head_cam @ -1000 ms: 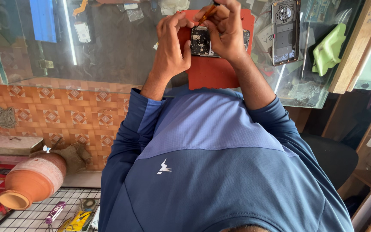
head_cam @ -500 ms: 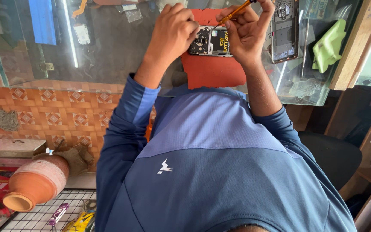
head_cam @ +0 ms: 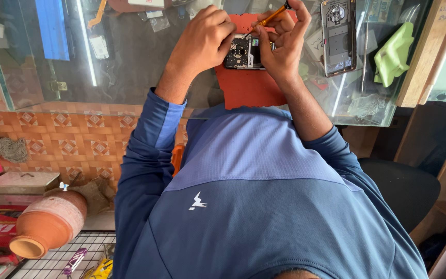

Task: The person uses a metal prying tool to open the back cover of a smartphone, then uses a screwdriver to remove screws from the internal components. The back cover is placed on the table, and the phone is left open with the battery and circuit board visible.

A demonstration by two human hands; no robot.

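Observation:
An opened phone (head_cam: 243, 51) with its circuit board showing lies on a red mat (head_cam: 246, 85) on the glass counter. My left hand (head_cam: 202, 41) grips the phone's left side and holds it steady. My right hand (head_cam: 282, 44) pinches a thin orange screwdriver (head_cam: 270, 17), whose tip points down at the phone's upper right part. Both forearms in blue sleeves reach up from my body to the mat.
A detached phone back cover (head_cam: 339, 36) lies right of the mat, with a green cloth (head_cam: 393, 54) beyond it. The glass counter (head_cam: 104, 77) has a wooden edge (head_cam: 427, 57) at right. A clay pot (head_cam: 47, 225) and a wire rack (head_cam: 63, 256) sit at lower left.
The view has shifted so my hands and the phone sit a little higher and further right in the picture. My right hand has turned the screwdriver to a flatter angle over the phone.

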